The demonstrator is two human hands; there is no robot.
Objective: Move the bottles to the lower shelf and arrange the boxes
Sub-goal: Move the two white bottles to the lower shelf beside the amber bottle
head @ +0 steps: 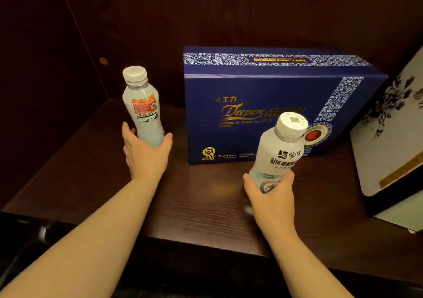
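My left hand (146, 153) grips the base of a pale white-capped bottle (143, 105), tilted slightly left over the left part of the dark wooden shelf (201, 197). My right hand (272, 194) holds a second white-capped bottle (279, 151) by its lower half, leaning right in front of a blue box (263, 96) with gold lettering. That blue box lies flat toward the back of the shelf. A white box (389, 137) with black ink-flower print leans at the right edge.
The shelf is enclosed by a dark wooden left wall (45, 80) and back panel (229, 11). Its front edge (206, 240) runs across below my wrists. A dark glossy surface (29, 236) shows at lower left.
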